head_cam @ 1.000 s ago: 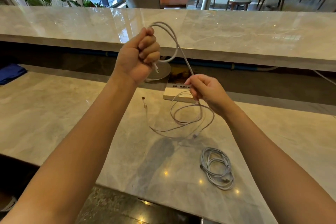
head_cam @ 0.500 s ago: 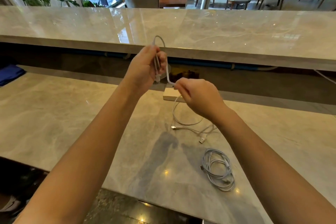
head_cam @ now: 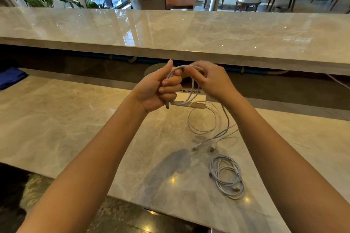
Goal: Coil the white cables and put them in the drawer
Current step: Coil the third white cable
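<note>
White cable (head_cam: pixel 192 87) coiled in clenched left grip (head_cam: pixel 158 90), right grip (head_cam: pixel 212 81) seemingly pinching its top

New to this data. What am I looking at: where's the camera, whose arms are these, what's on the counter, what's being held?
There is no machine here: a person is working with two bare hands. The single current picture comes from a wide-angle camera worn on the person's head. It looks forward and down, so both arms reach in from the bottom edge.

The left hand grips loops of a white cable in its curled fingers. The right hand pinches the top of that loop.

More cable trails down from the hands to loose loops on the marble counter. Nearer the person lies a finished coil of white cable. A blue cloth sits at the far left.
</note>
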The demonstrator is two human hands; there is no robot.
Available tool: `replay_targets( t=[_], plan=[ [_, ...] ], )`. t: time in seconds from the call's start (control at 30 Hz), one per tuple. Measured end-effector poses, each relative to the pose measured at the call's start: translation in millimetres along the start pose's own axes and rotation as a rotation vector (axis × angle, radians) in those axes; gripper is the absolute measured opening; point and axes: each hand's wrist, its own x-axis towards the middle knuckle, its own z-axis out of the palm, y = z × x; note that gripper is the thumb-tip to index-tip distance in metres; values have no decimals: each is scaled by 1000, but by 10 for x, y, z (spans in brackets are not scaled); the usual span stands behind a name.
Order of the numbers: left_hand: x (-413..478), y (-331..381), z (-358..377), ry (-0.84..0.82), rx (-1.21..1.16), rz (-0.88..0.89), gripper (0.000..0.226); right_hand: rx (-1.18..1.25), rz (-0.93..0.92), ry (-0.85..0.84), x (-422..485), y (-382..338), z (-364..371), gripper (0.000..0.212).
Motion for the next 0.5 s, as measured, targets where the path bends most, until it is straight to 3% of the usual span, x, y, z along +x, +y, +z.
replay_targets(
  t=[0.1, 0.2, 0.33, 0.5],
  plan=[
    [-8, -4, -30, -42, -100, 10, 33, 499, 146, -241, -83, -18, -40, 30],
    [22, -53, -32, -102, -185, 58, 29, 717, 174, -198, -89, -27, -66, 30],
    [102, -139, 39, 4, -111, 141, 34, 739, 209, -25, -63, -21, 3, 32],
    [102, 4, -74, 191, -195, 203, 37, 491, 216, -88, -94, 72, -123, 23]
  ],
)
